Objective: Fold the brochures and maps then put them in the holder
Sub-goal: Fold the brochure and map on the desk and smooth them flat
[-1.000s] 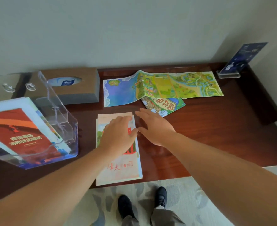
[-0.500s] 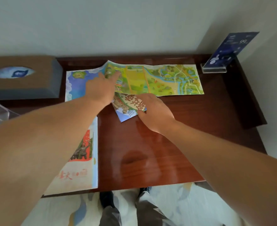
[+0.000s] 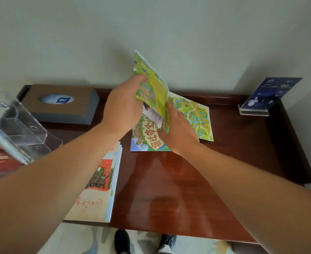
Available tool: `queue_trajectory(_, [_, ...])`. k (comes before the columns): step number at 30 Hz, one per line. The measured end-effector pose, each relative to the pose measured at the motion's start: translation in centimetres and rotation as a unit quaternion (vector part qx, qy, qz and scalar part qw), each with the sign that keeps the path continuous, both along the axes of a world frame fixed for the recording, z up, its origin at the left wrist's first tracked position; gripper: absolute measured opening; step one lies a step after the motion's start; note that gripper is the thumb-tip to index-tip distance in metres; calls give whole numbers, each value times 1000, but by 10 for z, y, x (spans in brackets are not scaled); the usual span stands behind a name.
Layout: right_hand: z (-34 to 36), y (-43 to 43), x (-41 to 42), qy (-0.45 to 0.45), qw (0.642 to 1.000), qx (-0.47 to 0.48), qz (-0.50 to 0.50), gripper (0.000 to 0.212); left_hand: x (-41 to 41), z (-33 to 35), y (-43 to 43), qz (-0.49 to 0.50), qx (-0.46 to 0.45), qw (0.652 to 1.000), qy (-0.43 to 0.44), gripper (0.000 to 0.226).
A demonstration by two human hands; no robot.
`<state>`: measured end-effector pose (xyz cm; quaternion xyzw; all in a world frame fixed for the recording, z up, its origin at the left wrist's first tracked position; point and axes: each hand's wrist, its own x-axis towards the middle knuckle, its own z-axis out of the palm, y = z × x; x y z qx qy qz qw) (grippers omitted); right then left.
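The map point(image 3: 152, 88) is held between both hands above the table point(image 3: 169, 189), nearer its back edge than its front. The left part of the map is raised upright and gripped by the left hand point(image 3: 123, 109), whose fingers are curled round the paper's left side. The lower end of the raised fold is pinched by the right hand point(image 3: 178, 134), just beside the left hand. The right part of the map lies flat on the table, beyond the right hand and to its right. A titled sheet point(image 3: 147, 138) with a blue corner is seen lying flat beneath both hands. Whether it is a panel of the same map or a separate sheet cannot be told.

One folded brochure point(image 3: 99, 189) is laid at the front edge, left of centre, with several leaf edges showing along its right side. It is partly covered by the left forearm and lies well apart from both hands.

One clear holder point(image 3: 22, 125) is placed at the left edge. Printed matter is stacked in it, with a red cover visible, but the number of pieces cannot be told.

One tissue box point(image 3: 63, 105) is set near the back left corner, and one sign stand point(image 3: 268, 96) at the back right corner. Two shoes point(image 3: 121, 241) are seen on the floor below the front edge.
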<state>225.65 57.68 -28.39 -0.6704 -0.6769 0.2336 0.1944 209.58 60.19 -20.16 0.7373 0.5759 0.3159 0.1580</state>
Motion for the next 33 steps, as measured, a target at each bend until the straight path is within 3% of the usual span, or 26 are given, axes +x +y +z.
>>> queue_trajectory(5, [4, -2, -1, 3, 998, 31, -61, 78, -4, 3, -15, -35, -73, 991, -105, 67])
queue_trajectory(7, [5, -7, 2, -21, 996, 30, -77, 79, -10, -2, -21, -66, -143, 977, -144, 70])
queue_trajectory(10, [5, -17, 1, -43, 996, 19, -76, 76, -11, -5, -30, -73, -244, 925, -282, 68])
queue_trajectory(13, [6, -28, -5, -25, 999, -11, -29, 77, -8, -5, -34, -8, -218, 894, -390, 52])
queue_trajectory(16, [6, -43, -5, 95, 992, -80, -11, 85, -20, 2, -33, 30, -215, 844, -491, 57])
queue_trajectory(19, [6, -58, 4, 284, 946, -70, -143, 66, -44, 12, -28, -10, -225, 788, -573, 64])
queue_trajectory(21, [6, -65, 10, 318, 911, -64, -255, 60, -58, 16, -26, -39, -239, 749, -617, 65])
queue_trajectory(23, [6, -71, 12, 354, 864, -121, -337, 59, -66, 18, -25, -66, -259, 701, -661, 62])
queue_trajectory(26, [4, -83, 4, 477, 778, -199, -358, 58, -72, 18, -27, -91, -290, 655, -692, 57])
queue_trajectory(28, [5, -87, -4, 530, 745, -217, -342, 58, -76, 16, -29, -103, -303, 644, -695, 55])
queue_trajectory(30, [3, -89, -9, 538, 737, -196, -360, 54, -81, 14, -28, -111, -306, 655, -682, 53])
queue_trajectory(33, [0, -90, -3, 500, 731, -156, -437, 47, -96, 11, -24, -94, -291, 746, -591, 50])
